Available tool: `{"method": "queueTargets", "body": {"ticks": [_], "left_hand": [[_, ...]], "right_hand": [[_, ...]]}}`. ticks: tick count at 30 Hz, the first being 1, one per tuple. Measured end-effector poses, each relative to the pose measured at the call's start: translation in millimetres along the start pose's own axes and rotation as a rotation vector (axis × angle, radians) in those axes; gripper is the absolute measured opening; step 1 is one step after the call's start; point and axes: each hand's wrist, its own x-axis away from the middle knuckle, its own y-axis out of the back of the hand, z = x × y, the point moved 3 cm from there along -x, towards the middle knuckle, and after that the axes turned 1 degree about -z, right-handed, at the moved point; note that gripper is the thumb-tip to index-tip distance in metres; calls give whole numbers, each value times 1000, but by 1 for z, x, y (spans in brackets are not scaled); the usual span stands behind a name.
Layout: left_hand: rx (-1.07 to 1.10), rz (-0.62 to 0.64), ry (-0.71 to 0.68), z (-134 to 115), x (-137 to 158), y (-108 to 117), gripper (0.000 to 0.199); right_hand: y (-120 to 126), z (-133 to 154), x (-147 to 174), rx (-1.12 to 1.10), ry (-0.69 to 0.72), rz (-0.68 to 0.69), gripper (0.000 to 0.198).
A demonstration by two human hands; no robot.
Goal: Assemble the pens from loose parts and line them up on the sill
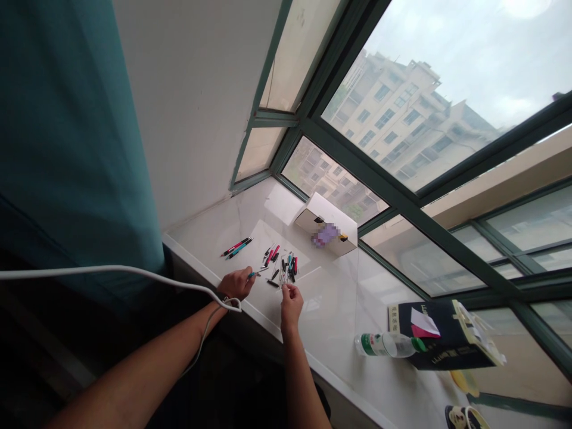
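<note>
Near the ledge's front edge, my left hand (pixel 238 283) is closed around a blue pen part (pixel 251 275), from which a thin, dark rod points right. My right hand (pixel 291 301) reaches the near side of a group of loose pen parts (pixel 286 267). Its thumb and fingertips are pinched together, and whatever is between them is too small to make out. The group holds pink, black and blue barrel pieces and thin refills. Left of it, several longer pens (pixel 236 247) in pink, black and blue lie side by side.
A white box (pixel 328 220) stands by the window behind the pen parts. A clear bottle with a green cap (pixel 388 345) and a dark carton (pixel 438 333) are at the right. A white cable (pixel 134 269) crosses in front of my left wrist. A teal curtain (pixel 75 119) hangs left.
</note>
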Motion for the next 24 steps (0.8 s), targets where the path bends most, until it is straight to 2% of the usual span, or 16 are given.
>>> {"method": "queueTargets", "body": {"ticks": [4, 8, 11, 14, 16, 19, 21, 24], "left_hand": [[-8, 5, 7, 0, 0, 0, 33], [4, 4, 11, 0, 0, 1, 34], [-7, 7, 16, -1, 0, 2, 34], [-16, 22, 16, -1, -1, 2, 33], [-20, 27, 10, -1, -1, 3, 33], [-26, 27, 10, -1, 0, 3, 34], [-26, 24, 15, -1, 0, 2, 34], [-18, 19, 20, -2, 0, 3, 34]], "right_hand": [[29, -13, -25, 146, -48, 6, 35], [39, -16, -38, 172, -85, 47, 29], [37, -20, -39, -11, -213, 50, 23], [34, -24, -35, -363, -435, 18, 26], [33, -24, -33, -552, -502, -6, 27], [35, -20, -32, -657, -427, -52, 24], [38, -17, -32, -658, -370, -65, 24], [39, -17, -30, -629, -363, -38, 28]]}}
